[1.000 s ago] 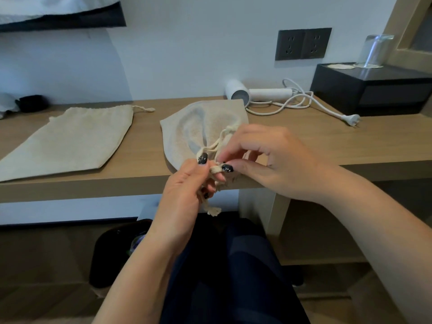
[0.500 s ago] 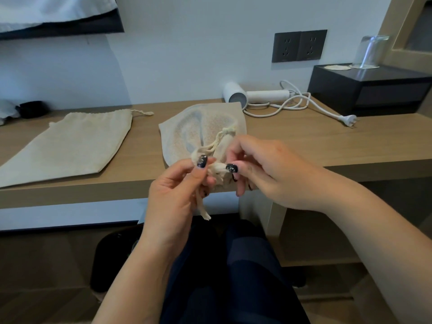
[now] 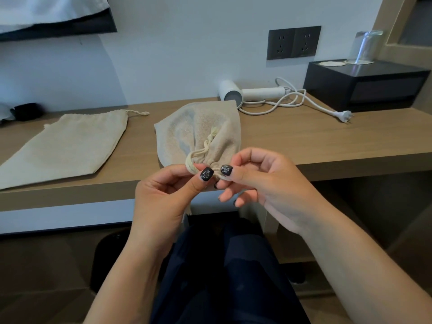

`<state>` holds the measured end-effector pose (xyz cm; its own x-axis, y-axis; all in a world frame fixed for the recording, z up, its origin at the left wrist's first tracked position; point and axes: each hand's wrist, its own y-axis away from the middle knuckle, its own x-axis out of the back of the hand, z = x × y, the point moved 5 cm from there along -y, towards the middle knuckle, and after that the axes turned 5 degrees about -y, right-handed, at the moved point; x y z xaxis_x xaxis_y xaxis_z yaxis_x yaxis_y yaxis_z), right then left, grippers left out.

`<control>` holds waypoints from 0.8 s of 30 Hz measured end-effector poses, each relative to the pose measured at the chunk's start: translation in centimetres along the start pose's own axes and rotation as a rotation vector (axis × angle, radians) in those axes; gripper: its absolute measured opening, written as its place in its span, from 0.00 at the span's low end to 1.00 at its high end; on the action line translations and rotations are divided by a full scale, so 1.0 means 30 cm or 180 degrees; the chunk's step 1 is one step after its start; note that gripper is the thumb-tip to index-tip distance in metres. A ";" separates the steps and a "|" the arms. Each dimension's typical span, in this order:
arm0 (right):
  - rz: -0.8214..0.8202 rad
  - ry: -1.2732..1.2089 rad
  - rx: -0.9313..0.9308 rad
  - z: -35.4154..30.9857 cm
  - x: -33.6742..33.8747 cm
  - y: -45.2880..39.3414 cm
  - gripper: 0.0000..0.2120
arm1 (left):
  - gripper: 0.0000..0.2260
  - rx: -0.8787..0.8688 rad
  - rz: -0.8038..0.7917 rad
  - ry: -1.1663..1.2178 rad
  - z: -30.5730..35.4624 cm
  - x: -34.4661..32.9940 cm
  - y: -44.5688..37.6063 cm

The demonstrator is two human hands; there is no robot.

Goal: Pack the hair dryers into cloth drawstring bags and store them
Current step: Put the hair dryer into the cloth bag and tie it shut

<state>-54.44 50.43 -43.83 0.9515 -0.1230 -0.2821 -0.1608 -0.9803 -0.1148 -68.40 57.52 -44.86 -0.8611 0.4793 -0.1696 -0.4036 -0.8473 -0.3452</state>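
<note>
A filled beige cloth bag (image 3: 198,129) lies on the wooden desk (image 3: 304,146), its gathered mouth at the front edge, with a faint shape showing through the cloth. My left hand (image 3: 168,195) pinches the bag's cream drawstring (image 3: 194,157) between thumb and fingers. My right hand (image 3: 259,181) pinches the same cord right beside it, thumbs almost touching. A white hair dryer (image 3: 247,93) lies at the back of the desk with its cable (image 3: 301,101) loose. A flat empty drawstring bag (image 3: 70,146) lies to the left.
A black box (image 3: 364,85) stands at the back right with an upturned glass (image 3: 365,46) on top. Dark wall sockets (image 3: 293,43) sit above the dryer. A black object (image 3: 25,112) lies far left. My dark-clothed legs are under the desk.
Both hands have drawn the cord ends closer together at the bag's mouth. The drawstring lies tighter round the gathered neck. The bag has shifted slightly.
</note>
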 end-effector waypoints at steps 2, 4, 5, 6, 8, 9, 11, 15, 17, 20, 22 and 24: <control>-0.0056 -0.0093 -0.0159 0.013 0.001 0.010 0.09 | 0.06 -0.0055 0.0067 -0.0024 -0.002 0.000 0.005; -0.0195 -0.0078 -0.0283 0.030 -0.004 0.019 0.14 | 0.06 -0.0141 0.0131 -0.0102 -0.005 -0.002 0.009; -0.0278 -0.0036 -0.0296 0.037 -0.008 0.024 0.16 | 0.06 -0.0214 0.0131 -0.0177 -0.005 -0.002 0.009; -0.0348 0.0018 -0.0286 0.040 -0.013 0.025 0.17 | 0.05 -0.0323 0.0099 -0.0289 -0.003 -0.001 0.009; -0.0408 0.0169 -0.0237 0.039 -0.020 0.027 0.19 | 0.04 -0.0647 0.0000 -0.0615 0.005 0.004 0.009; -0.0405 0.0276 -0.0202 0.039 -0.022 0.026 0.20 | 0.04 -0.0835 -0.0037 -0.0810 0.008 0.008 0.009; -0.0374 0.0542 -0.0109 0.038 -0.026 0.022 0.21 | 0.06 -0.1179 -0.0074 -0.1201 0.020 0.015 0.013; -0.0194 0.1075 0.0083 0.041 -0.040 0.005 0.22 | 0.10 -0.1868 -0.0094 -0.2073 0.076 0.015 0.036; 0.0012 0.1324 0.0207 0.042 -0.037 -0.008 0.17 | 0.08 -0.2180 -0.0115 -0.2451 0.101 0.017 0.053; 0.0306 0.1807 0.0506 0.035 -0.031 -0.019 0.11 | 0.05 -0.2427 -0.0001 -0.2728 0.119 0.032 0.074; 0.0318 0.1990 0.0712 0.029 -0.042 -0.020 0.09 | 0.04 -0.2408 0.0139 -0.2744 0.116 0.042 0.080; 0.0355 0.2220 0.0897 0.024 -0.052 -0.017 0.08 | 0.03 -0.2321 0.0245 -0.2640 0.103 0.045 0.083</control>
<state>-56.03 51.22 -44.02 0.8560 -0.3801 0.3503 -0.2377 -0.8912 -0.3863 -71.54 55.35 -43.10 -0.9261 -0.1022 0.3631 -0.2960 -0.3996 -0.8676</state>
